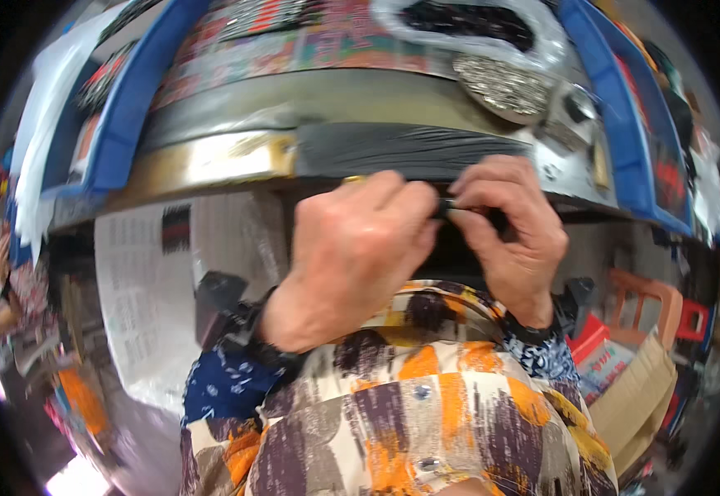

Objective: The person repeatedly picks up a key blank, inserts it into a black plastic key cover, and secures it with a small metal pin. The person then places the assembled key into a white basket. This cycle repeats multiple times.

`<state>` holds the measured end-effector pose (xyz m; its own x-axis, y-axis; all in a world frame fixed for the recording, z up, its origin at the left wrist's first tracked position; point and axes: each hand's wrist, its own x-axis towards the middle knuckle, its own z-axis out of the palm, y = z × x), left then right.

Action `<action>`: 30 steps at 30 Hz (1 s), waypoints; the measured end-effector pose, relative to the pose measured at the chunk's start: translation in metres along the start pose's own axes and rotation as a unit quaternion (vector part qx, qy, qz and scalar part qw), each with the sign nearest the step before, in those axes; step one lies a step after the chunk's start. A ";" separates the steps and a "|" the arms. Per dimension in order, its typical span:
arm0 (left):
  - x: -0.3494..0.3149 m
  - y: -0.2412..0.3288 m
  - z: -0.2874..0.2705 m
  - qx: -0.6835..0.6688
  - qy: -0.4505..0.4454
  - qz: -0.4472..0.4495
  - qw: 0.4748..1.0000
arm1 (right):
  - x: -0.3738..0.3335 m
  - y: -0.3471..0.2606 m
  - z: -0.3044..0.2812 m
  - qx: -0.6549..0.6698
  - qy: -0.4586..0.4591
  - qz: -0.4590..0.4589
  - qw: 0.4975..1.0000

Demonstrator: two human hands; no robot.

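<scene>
My left hand (pixel 364 244) is closed, its back toward me, just off the front edge of the bench. A small dark piece (pixel 441 207) sticks out from between its thumb and fingers toward the right. My right hand (pixel 515 227) pinches with thumb and forefinger at the end of that piece, where a tiny bright spot shows. What exactly the right fingertips hold is too small to make out. Just beyond both hands runs the bench edge, wrapped in black sheeting (pixel 409 149).
On the bench at the right stand a dish (pixel 504 89) heaped with small shiny metal parts, a metal block (pixel 573 114) and a clear bag (pixel 384 10) of black pieces. Blue bins (pixel 128 124) (pixel 624 107) flank the bench. White wrapped packaging (pixel 141 306) lies below at left.
</scene>
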<state>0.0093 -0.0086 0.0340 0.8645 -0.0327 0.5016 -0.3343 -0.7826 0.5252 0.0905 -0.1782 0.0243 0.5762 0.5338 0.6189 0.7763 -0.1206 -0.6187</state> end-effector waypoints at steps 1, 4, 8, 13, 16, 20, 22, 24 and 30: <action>-0.001 -0.002 0.002 0.010 0.011 0.009 1.000 | 0.000 -0.002 0.000 -0.007 -0.007 0.002 1.000; -0.007 -0.001 0.006 0.050 0.012 0.000 0.999 | -0.001 -0.009 0.005 0.007 -0.015 0.039 0.999; -0.011 -0.006 0.007 0.080 0.050 0.023 0.995 | -0.007 -0.013 0.015 0.052 -0.005 0.111 0.992; -0.015 -0.005 0.010 0.066 0.094 0.024 0.993 | -0.015 -0.007 0.020 0.205 0.005 0.192 0.960; -0.018 -0.003 0.011 0.049 0.105 0.015 0.993 | -0.017 -0.009 0.021 0.273 0.051 0.293 0.915; -0.017 -0.004 0.007 0.008 0.108 0.002 0.994 | -0.015 -0.008 0.016 0.320 0.014 0.349 0.881; -0.019 -0.005 0.006 -0.010 0.104 0.001 0.995 | -0.016 -0.006 0.016 0.319 0.011 0.359 0.877; -0.019 -0.005 0.005 0.001 0.107 -0.001 0.994 | -0.017 -0.004 0.019 0.312 0.016 0.360 0.879; -0.019 -0.004 0.004 0.002 0.106 -0.006 0.994 | -0.015 -0.009 0.018 0.330 0.003 0.362 0.872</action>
<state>-0.0043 -0.0076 0.0193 0.7696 0.1082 0.6293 -0.3230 -0.7841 0.5299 0.0705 -0.1698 0.0116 0.8565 0.5139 -0.0481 -0.1068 0.0852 -0.9906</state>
